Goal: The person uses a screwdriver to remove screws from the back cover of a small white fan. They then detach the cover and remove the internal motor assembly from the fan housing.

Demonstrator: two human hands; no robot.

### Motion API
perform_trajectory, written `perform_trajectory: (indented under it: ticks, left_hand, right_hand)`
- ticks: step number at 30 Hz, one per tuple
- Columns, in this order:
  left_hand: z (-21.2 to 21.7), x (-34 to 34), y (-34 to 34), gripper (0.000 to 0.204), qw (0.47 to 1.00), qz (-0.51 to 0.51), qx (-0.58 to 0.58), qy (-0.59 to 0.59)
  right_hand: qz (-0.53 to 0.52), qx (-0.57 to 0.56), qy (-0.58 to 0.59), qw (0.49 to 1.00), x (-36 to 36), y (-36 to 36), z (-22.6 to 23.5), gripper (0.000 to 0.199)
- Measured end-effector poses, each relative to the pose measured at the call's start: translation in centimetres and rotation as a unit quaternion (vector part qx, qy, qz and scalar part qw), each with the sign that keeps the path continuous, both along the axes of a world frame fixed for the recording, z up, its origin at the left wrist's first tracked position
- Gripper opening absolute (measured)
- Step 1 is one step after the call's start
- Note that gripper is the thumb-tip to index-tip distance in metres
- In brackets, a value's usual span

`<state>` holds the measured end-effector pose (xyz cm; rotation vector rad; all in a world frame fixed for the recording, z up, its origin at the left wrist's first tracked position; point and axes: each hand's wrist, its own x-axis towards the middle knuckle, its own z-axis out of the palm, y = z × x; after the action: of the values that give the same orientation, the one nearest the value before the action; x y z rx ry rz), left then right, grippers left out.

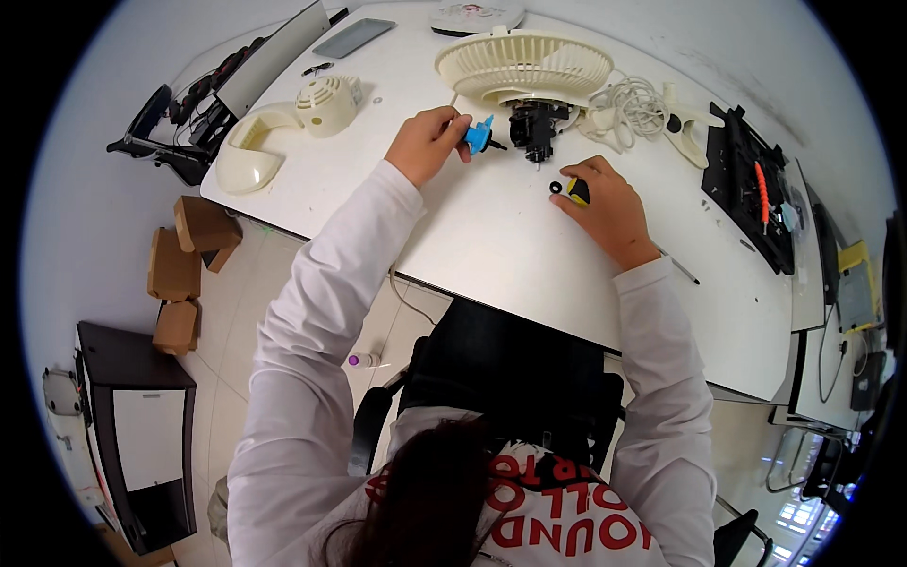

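Pinched in the fingers of my left hand (428, 144) is a small blue plastic part (479, 136) with a dark pin sticking out toward the right. My right hand (612, 210) is closed around a screwdriver with a yellow and black handle (578, 191). Its metal shaft (686, 268) points back under my wrist toward the lower right. By my right thumb and fingertips sits a small black ring (556, 187); whether they touch it I cannot tell. Between my hands and a little farther off is the black motor (537, 130) of a cream fan, with its round grille (525, 66) behind it.
At the left on the white table (482, 236) lie a cream vented housing (327, 106) and a curved cream stand piece (250, 156). A coiled cable (635, 111) lies right of the fan. A black tool case (751, 189) with an orange-handled tool is farther right, near several small loose parts.
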<state>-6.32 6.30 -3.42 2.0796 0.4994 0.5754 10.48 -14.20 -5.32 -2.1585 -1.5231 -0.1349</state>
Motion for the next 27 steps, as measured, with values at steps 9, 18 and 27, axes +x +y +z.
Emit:
perform_trajectory:
  ticks: [9, 18, 27]
  left_hand:
    - [-0.9, 0.4, 0.9, 0.026, 0.983, -0.098, -0.151, -0.042]
    - [0.0, -0.2, -0.4, 0.027, 0.933, -0.202, -0.286, -0.086]
    - [-0.8, 0.7, -1.7, 0.027, 0.938, -0.241, -0.222, -0.109]
  right_hand:
    - [0.026, -0.009, 0.050, 0.998, 0.3, 0.0, 0.5, 0.018]
    - [0.033, 0.039, 0.052, 0.997, -0.6, 0.2, 1.7, 0.014]
    - [0.065, 0.170, 0.004, 0.983, -2.3, -0.3, 3.7, 0.020]
